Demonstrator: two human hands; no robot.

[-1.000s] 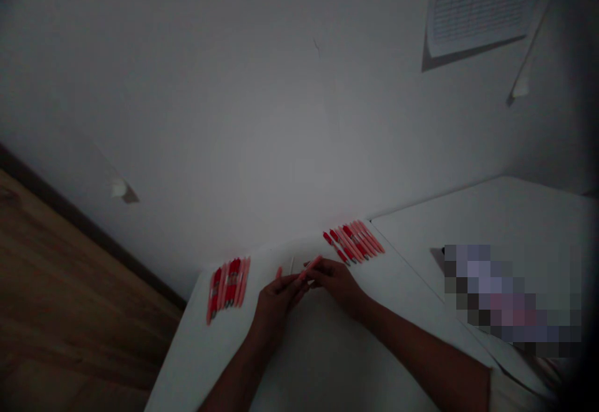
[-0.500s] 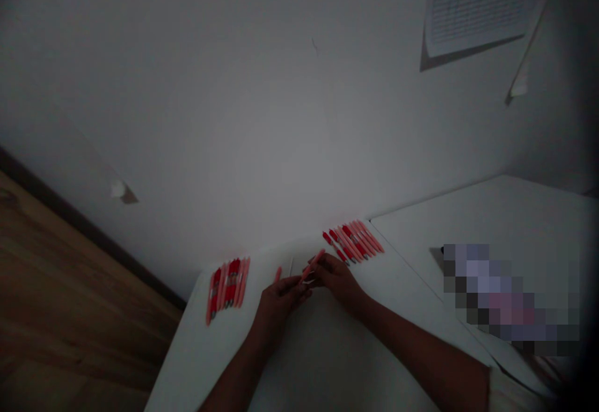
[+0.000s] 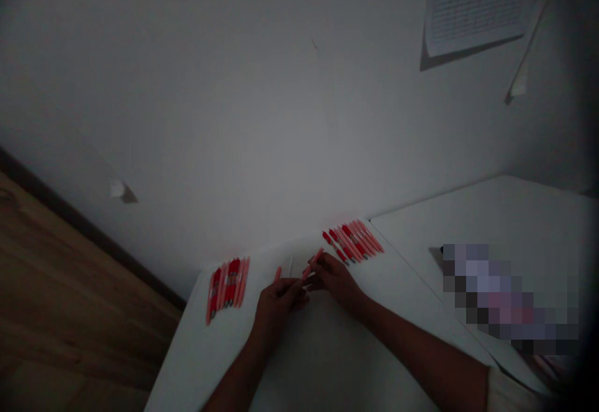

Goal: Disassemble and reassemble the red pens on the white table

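hands have eased apart just below the pen rows (image 3: 353,240): right hand (image 3: 336,282) pinches a pink pen (image 3: 315,257), left hand (image 3: 277,306) a shorter pink piece (image 3: 277,274).

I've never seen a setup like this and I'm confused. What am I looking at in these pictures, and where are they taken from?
There is no machine here. One camera worn on a person's head looks forward and down at their two bare hands. On a white table lie a left bunch of pens and a farther bunch of pens, all red and pink. The right hand holds a pink pen. The left hand holds a short pink piece, probably part of a pen. The picture is dim, so small details are hard to make out.
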